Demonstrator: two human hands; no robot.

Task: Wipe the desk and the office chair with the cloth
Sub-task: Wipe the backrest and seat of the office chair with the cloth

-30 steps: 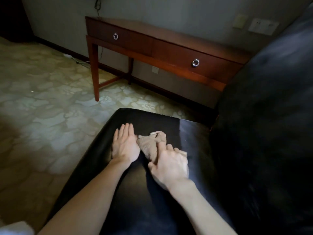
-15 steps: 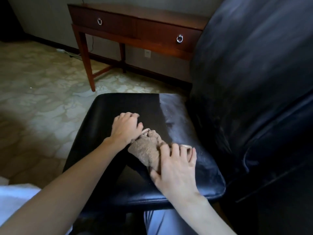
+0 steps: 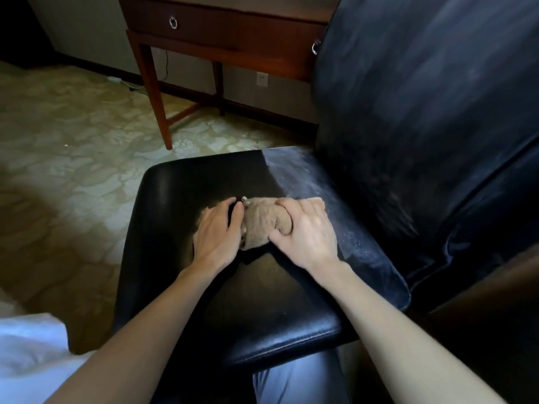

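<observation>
A bunched tan cloth (image 3: pixel 259 223) lies on the black leather seat (image 3: pixel 180 258) of the office chair. My right hand (image 3: pixel 306 231) grips the cloth from the right, fingers curled over its top and thumb against its near side. My left hand (image 3: pixel 218 231) rests on the seat beside the cloth, fingers bent, fingertips touching its left edge. A dusty grey band runs along the seat's right side (image 3: pixel 335 217). The tall black backrest (image 3: pixel 423 112) rises at the right. The wooden desk (image 3: pixel 221 27) stands behind, against the wall.
Patterned carpet (image 3: pixel 73 158) spreads to the left of the chair. A desk leg (image 3: pixel 154 97) stands just beyond the seat's far edge. White fabric (image 3: pixel 29 348) fills the lower left corner. My trouser leg (image 3: pixel 294 380) shows under the seat's near edge.
My right hand went from lying flat on the cloth to gripping it in a bunch. My left hand's fingers curled and closed in on the cloth. The view tilted down towards the seat.
</observation>
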